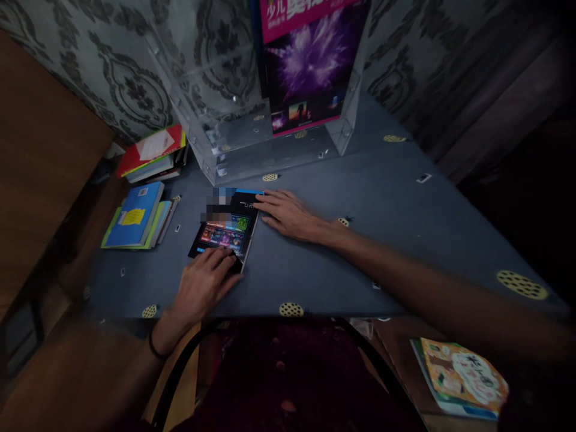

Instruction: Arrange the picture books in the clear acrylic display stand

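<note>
A black book (225,237) with small colourful pictures on its cover lies flat on the table, its upper left part blurred out. My left hand (204,279) rests on the book's near edge, fingers lying over the cover and thumb stretched along the corner. At the far right edge of the book, my right hand (288,215) lies with its fingers extended, the fingertips touching the cover's corner. Both hands lie flat rather than wrapped around the book.
Behind the book stands a clear acrylic book rack (274,156) holding an upright purple and pink book (310,66). To the left are a stack with a blue book (139,210) and another with a red book (153,147). Below the table at right lies an orange-covered book (463,375).
</note>
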Available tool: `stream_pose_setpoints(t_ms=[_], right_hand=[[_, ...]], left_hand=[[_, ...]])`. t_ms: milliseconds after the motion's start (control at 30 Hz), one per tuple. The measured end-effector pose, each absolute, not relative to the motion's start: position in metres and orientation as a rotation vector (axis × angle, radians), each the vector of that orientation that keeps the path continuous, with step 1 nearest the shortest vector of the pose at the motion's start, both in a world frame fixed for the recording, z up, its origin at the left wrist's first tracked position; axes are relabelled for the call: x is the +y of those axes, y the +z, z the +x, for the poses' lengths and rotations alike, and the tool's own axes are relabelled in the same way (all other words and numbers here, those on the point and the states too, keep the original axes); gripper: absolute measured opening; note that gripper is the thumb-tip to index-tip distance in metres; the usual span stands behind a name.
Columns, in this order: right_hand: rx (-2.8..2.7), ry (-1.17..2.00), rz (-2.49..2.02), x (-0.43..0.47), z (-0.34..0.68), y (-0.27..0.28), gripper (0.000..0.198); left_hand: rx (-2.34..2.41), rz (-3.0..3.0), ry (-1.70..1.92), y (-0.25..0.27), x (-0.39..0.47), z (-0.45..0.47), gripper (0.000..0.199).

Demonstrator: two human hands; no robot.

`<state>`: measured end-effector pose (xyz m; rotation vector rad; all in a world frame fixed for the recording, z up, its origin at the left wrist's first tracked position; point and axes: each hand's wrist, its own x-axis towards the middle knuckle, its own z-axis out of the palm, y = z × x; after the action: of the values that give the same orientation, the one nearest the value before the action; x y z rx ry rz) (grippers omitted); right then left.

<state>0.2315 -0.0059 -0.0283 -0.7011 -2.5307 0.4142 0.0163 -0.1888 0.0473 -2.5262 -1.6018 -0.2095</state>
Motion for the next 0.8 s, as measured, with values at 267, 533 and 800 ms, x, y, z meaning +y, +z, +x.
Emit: stream_pose_setpoints(t_ms=[267, 533, 800], right_hand=[[-2.485, 0.372, -0.711, -0.009, 0.233, -0.024, 0.035], [-2.326, 0.427, -0.903, -0.003, 0.239, -0.016, 0.029], [-2.333, 0.433, -0.959, -0.004, 0.243, -0.013, 0.027]], left_hand=[[-1.536, -2.515, -0.116, 0.038, -0.16, 0.022, 0.029], [-1.6, -2.559, -0.072, 0.037, -0.095, 0.042, 0.032], [-1.906, -2.259, 0.094, 0.048, -0.048, 0.074, 0.028]])
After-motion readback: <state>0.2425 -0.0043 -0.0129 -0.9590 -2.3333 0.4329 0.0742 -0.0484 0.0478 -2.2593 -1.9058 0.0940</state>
